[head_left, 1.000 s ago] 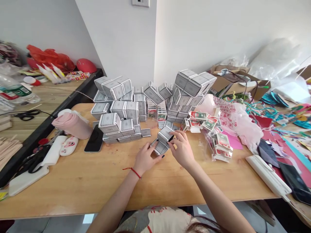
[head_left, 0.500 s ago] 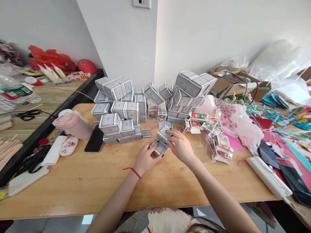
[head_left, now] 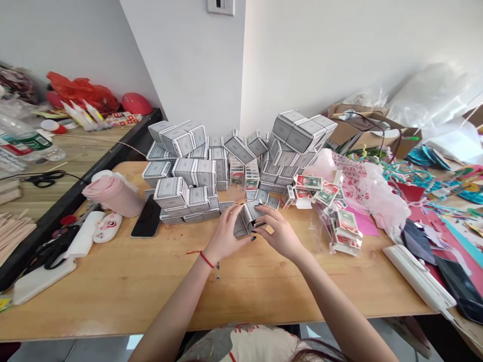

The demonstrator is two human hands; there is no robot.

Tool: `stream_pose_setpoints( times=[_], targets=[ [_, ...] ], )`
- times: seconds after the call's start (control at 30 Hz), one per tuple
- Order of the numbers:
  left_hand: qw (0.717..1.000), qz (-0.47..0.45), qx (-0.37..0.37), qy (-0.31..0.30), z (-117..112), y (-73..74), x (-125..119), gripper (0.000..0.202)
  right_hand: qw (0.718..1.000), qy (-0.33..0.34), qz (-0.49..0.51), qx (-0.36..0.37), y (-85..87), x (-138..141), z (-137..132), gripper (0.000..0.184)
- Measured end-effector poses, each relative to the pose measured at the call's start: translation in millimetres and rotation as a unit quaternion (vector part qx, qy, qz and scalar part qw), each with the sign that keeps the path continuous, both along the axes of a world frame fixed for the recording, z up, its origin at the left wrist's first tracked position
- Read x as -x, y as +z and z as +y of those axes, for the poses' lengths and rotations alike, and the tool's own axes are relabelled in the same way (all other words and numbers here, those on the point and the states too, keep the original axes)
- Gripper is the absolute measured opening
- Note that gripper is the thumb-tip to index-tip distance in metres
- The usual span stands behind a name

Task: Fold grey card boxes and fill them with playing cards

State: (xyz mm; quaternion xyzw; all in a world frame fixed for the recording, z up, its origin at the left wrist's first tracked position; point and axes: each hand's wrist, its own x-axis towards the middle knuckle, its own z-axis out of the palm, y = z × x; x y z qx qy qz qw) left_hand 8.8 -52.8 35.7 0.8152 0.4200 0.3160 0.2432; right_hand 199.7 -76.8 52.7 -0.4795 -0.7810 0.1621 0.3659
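Grey card block (head_left: 251,214), left hand (head_left: 223,237) and right hand (head_left: 278,229) gripping its sides, fingers (head_left: 268,211) half-curled, forearms (head_left: 325,287) angled inward.

Patterned box (head_left: 255,213), partly concealed by left hand (head_left: 223,235) and right hand (head_left: 279,232). Wall plate (head_left: 221,6) and plastic bottle (head_left: 33,143), cut by upper and left edges respectively. Red-and-green cartons (head_left: 309,181), lettering too small to read.

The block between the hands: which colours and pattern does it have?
The block has a fine grey and white pattern, best seen in the head view.
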Motion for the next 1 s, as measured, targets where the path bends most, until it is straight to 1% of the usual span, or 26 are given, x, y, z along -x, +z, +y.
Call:
stream_pose_setpoints(
  times=[0.07,0.13,0.2,0.23,0.3,0.37,0.43,0.57,0.63,0.73,0.87,1.0],
  targets=[
    [1.000,-0.002,-0.009,-0.019,6,4.4,-5,0.079,0.999,-0.013,0.029,0.006,-1.6,1,-2,0.011],
    [0.999,0.007,-0.010,-0.039,11,5.4,-8,0.066,0.997,-0.039,0.060,0.011,-5.3,2,-4,0.011],
    [0.999,0.014,-0.006,-0.052,15,3.4,-8,0.052,0.990,-0.089,0.105,0.018,-10.5,3,-6,0.012],
    [0.998,0.015,-0.004,-0.055,17,1.4,-8,0.048,0.984,-0.116,0.135,0.025,-13.1,4,-7,0.013],
    [0.998,0.017,-0.002,-0.056,18,-3.4,-7,0.047,0.965,-0.154,0.206,0.053,-17.2,7,-8,0.013],
    [0.998,0.019,-0.002,-0.052,18,-8.4,-7,0.050,0.945,-0.165,0.268,0.091,-18.9,12,-8,0.014],
    [0.999,0.019,-0.005,-0.045,17,-12.6,-8,0.052,0.927,-0.176,0.306,0.125,-18.8,16,-8,0.015],
    [0.999,0.017,-0.017,-0.038,16,-16.4,-11,0.053,0.898,-0.212,0.347,0.167,-18.7,21,-7,0.018],
    [0.999,0.018,-0.019,-0.038,16,-16.5,-12,0.054,0.891,-0.215,0.360,0.175,-19.5,22,-7,0.018],
    [0.999,0.016,-0.020,-0.034,15,-15.8,-12,0.055,0.893,-0.218,0.357,0.168,-20.2,23,-9,0.017],
    [0.999,0.013,-0.017,-0.030,14,-15.1,-13,0.052,0.895,-0.256,0.334,0.144,-21.0,28,-12,0.016],
    [1.000,0.016,-0.008,-0.022,13,-15.5,-13,0.051,0.881,-0.292,0.351,0.120,-23.3,34,-12,0.022]
  ],
)
